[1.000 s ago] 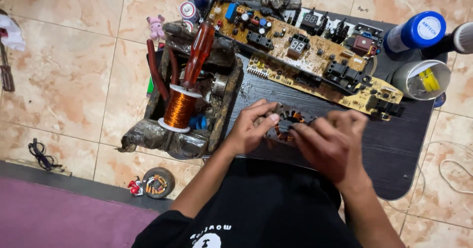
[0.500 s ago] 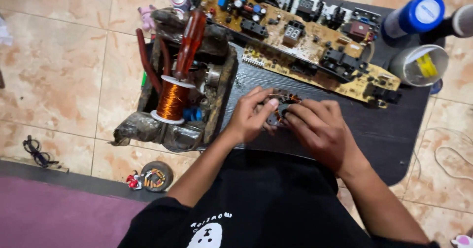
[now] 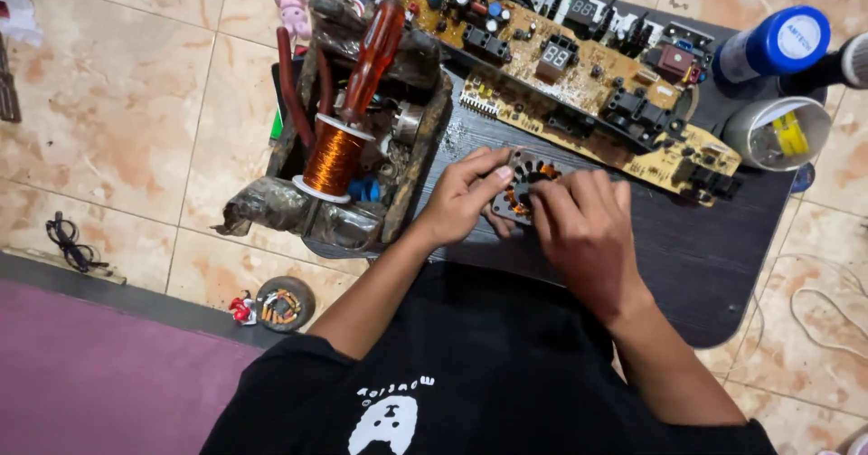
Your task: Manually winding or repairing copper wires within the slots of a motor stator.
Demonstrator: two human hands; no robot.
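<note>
Both hands meet over a small round motor stator [image 3: 523, 184] with copper windings, which lies on the dark wooden board [image 3: 705, 265] just right of centre. The stator is round, so it has no clear long axis; its open ring of winding slots faces up toward the camera.

The left hand [image 3: 461, 203] comes in from 7 o'clock, its fingers curled round the stator's left rim, thumb on the upper edge, pinching it. The right hand [image 3: 583, 224] comes in from 5 o'clock and lies across the stator's right half, fingers bent down onto it; whether they grip it or only press on it cannot be told.

Against the picture from half a second ago, the hands and stator sit in much the same spot on the board, and the right hand now covers more of the stator.

At 12 o'clock from the stator lie two circuit boards [image 3: 579, 66], the upper one cut off by the top edge. At 9 o'clock stands a grimy tool tray [image 3: 271, 203] holding a spool of copper wire [image 3: 333, 158] and a red-handled screwdriver [image 3: 372, 57]. At 2 o'clock a blue-capped can [image 3: 770, 48] lies beside a white cup [image 3: 776, 134]. The stator's right side and lower edge are hidden under the hands.
</note>
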